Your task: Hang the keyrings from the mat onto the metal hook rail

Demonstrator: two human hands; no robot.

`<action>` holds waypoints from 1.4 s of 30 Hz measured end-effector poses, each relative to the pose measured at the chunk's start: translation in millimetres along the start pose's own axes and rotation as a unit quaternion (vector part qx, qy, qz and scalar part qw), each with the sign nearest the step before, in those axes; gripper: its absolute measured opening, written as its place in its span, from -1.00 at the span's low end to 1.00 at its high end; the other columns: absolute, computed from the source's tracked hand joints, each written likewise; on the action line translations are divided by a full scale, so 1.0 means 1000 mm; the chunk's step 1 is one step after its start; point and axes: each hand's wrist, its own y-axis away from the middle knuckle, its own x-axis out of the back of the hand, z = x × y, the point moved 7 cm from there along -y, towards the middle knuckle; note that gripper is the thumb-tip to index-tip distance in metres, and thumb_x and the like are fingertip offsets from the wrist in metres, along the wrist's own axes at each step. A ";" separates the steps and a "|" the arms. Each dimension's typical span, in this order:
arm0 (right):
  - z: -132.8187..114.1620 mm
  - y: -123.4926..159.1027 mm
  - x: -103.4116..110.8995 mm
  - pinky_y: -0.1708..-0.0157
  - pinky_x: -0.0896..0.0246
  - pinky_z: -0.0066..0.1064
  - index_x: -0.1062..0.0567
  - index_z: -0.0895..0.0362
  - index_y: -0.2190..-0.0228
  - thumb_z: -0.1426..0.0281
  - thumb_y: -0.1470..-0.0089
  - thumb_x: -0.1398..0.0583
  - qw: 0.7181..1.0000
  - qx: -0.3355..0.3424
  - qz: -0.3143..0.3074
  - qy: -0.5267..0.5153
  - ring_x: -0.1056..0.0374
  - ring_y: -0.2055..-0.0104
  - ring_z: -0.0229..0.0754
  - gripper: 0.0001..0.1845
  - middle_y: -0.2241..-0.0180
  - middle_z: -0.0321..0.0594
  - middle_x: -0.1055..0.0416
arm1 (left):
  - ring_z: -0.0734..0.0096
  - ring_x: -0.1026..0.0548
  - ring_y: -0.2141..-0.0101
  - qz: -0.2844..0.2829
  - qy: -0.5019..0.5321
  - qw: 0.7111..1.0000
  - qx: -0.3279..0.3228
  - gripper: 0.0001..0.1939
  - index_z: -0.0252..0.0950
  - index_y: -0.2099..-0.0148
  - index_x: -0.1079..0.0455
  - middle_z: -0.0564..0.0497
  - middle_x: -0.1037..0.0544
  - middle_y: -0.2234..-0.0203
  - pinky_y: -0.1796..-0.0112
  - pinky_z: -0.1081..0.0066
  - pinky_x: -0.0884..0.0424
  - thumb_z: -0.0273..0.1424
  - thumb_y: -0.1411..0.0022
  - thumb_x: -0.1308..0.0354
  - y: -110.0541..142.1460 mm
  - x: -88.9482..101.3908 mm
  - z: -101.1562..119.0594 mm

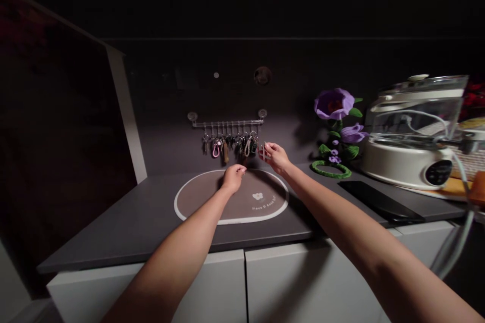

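Note:
My right hand (276,156) is up near the wall, just right of a row of hanging keys (238,144). Its fingers pinch a small, shiny, hook-like piece (263,152), too small to make out fully. Below the keys, my left hand (234,178) hovers over an oval brown mat (200,197) with a white rim. Its fingers are closed, and whatever they hold, if anything, is hidden. The keys, with a pink strap (215,149) and a brown tag (226,152) among them, hang on a clear hook rail (229,123) fixed to the wall.
Right of the mat stand purple craft flowers (335,104) on a green ring base (331,169). A black flat slab (379,201) lies near the counter's front edge. Farther right is a white appliance (401,161) with a clear top and a cable (463,171). White cabinets (284,282) are below.

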 end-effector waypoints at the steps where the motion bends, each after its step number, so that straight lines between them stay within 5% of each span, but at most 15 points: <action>1: -0.004 -0.005 -0.001 0.47 -0.24 -0.49 -0.28 0.14 0.47 0.34 0.09 -0.22 1.000 0.003 0.006 -0.001 -0.26 0.55 -0.39 -0.80 0.57 -0.36 -0.30 | 0.46 -0.43 0.41 0.003 0.001 1.000 -0.001 -0.82 -0.38 0.33 -0.44 -0.03 -0.51 0.46 0.31 0.45 -0.31 -0.49 -0.09 -0.01 0.000 0.000 0.000; 14: -0.030 -0.052 -0.016 0.58 -0.17 -0.58 -0.29 0.16 0.53 0.52 -0.01 -0.08 0.995 -0.005 0.095 0.002 -0.12 0.68 -0.47 -0.89 0.69 -0.43 -0.21 | 0.45 -0.40 0.43 0.014 -0.009 1.000 -0.004 -0.81 -0.35 0.36 -0.44 -0.01 -0.50 0.48 0.35 0.45 -0.30 -0.45 -0.09 0.01 -0.002 -0.001 -0.004; 27: -0.011 -0.073 -0.002 0.68 -0.10 -0.61 -0.31 0.19 0.54 0.60 0.11 -0.10 0.993 -0.028 0.111 0.019 -0.14 0.69 -0.45 -0.90 0.70 -0.39 -0.24 | 0.48 -0.41 0.42 0.018 0.004 1.000 0.013 -0.82 -0.36 0.35 -0.43 -0.02 -0.51 0.46 0.36 0.48 -0.30 -0.48 -0.09 0.01 -0.004 0.000 -0.008; 37: -0.002 -0.048 0.005 0.57 -0.20 -0.58 -0.30 0.17 0.53 0.58 0.11 -0.06 0.994 -0.029 0.096 0.054 -0.17 0.64 -0.44 -0.90 0.63 -0.35 -0.25 | 0.59 -0.33 0.52 0.037 0.088 0.992 0.081 -0.81 -0.39 0.22 -0.37 0.02 -0.43 0.50 0.43 0.54 -0.27 -0.49 -0.09 -0.04 -0.001 0.004 -0.009; 42: 0.004 -0.011 0.016 0.63 -0.09 -0.58 -0.31 0.14 0.38 0.56 0.12 -0.08 0.984 -0.029 0.144 0.098 -0.08 0.65 -0.44 -0.83 0.57 -0.36 -0.22 | 0.66 -0.21 0.63 0.044 0.150 0.983 0.100 -0.47 -0.34 -0.08 -0.15 0.19 -0.27 0.60 0.53 0.59 -0.19 -0.48 -0.02 -0.14 0.008 0.014 0.011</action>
